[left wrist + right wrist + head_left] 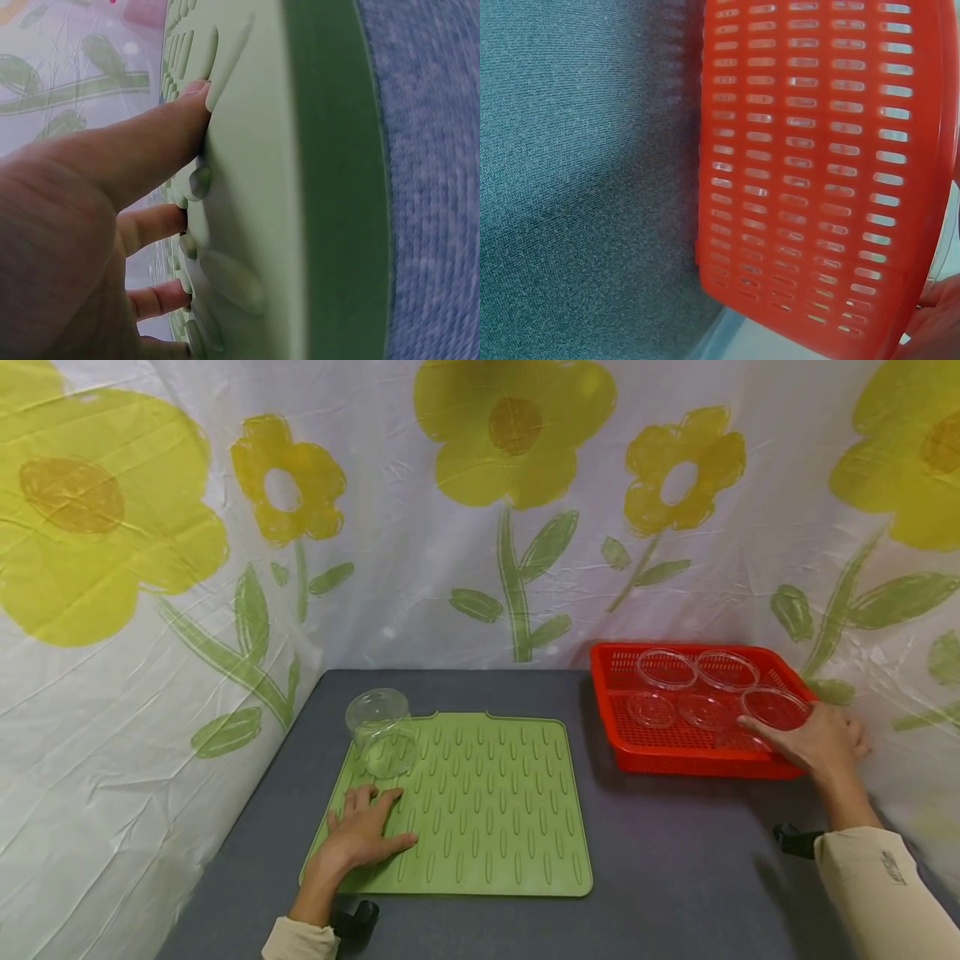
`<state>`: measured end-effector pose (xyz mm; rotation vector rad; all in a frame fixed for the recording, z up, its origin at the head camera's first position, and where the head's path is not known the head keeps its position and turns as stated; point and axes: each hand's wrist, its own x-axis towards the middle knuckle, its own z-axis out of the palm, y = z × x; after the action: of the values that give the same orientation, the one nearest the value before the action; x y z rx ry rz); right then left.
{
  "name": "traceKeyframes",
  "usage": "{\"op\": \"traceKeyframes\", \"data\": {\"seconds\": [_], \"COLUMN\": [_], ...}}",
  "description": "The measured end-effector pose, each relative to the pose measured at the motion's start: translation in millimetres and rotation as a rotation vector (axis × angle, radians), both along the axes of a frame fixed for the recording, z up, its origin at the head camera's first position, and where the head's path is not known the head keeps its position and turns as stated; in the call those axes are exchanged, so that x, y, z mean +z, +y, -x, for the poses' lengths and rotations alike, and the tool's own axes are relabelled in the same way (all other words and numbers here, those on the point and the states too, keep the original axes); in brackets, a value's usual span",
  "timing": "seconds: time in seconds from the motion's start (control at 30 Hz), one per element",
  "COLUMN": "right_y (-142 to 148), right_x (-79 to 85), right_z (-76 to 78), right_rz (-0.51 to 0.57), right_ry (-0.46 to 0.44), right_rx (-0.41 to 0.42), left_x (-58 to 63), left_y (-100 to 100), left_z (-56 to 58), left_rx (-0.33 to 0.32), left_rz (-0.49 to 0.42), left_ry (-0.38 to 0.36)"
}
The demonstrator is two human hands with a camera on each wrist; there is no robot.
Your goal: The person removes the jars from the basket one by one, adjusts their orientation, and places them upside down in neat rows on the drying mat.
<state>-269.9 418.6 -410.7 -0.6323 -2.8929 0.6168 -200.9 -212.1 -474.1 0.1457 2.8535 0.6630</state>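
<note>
My left hand (360, 835) rests on the left front part of a green ridged drying mat (487, 810). Its fingers are spread, and in the left wrist view the thumb (161, 135) touches the ridges. Just beyond those fingers, a clear round container (382, 735) stands at the mat's back left corner. My right hand (817, 739) reaches over the front right corner of a red slotted basket (697, 762) and grips a clear round container (776, 706) by its side, thumb in front. The basket wall (802, 165) hides most of that hand in the right wrist view.
Several other clear round containers (667, 668) sit in the basket. A dark grey cloth (637, 860) covers the table around the mat and basket. A flowered white curtain (390, 527) hangs behind and along both sides.
</note>
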Motion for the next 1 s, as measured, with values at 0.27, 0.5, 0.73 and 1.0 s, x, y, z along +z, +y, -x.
{"op": "traceKeyframes", "data": {"seconds": [0.27,0.5,0.73,1.0], "right_y": [-1.0,-4.9,-6.3,-8.0], "right_x": [0.4,3.6,6.8,11.4], "right_z": [-3.1,-4.4,-5.9,-7.7], "right_rz": [0.03,0.067,0.115,0.238], "right_ry": [0.055,0.114,0.151,0.19], "right_rx": [-0.005,-0.012,0.008,0.026], "left_x": [-0.8,-1.3,-1.3,-3.3], "left_y": [0.6,-0.3,-0.4,-1.1], "left_z": [-0.2,0.0,0.1,0.6], "left_rx": [-0.002,0.002,0.004,0.004], "left_rz": [0.012,0.005,0.007,0.002], "left_ry": [0.008,0.006,0.006,0.006]}}
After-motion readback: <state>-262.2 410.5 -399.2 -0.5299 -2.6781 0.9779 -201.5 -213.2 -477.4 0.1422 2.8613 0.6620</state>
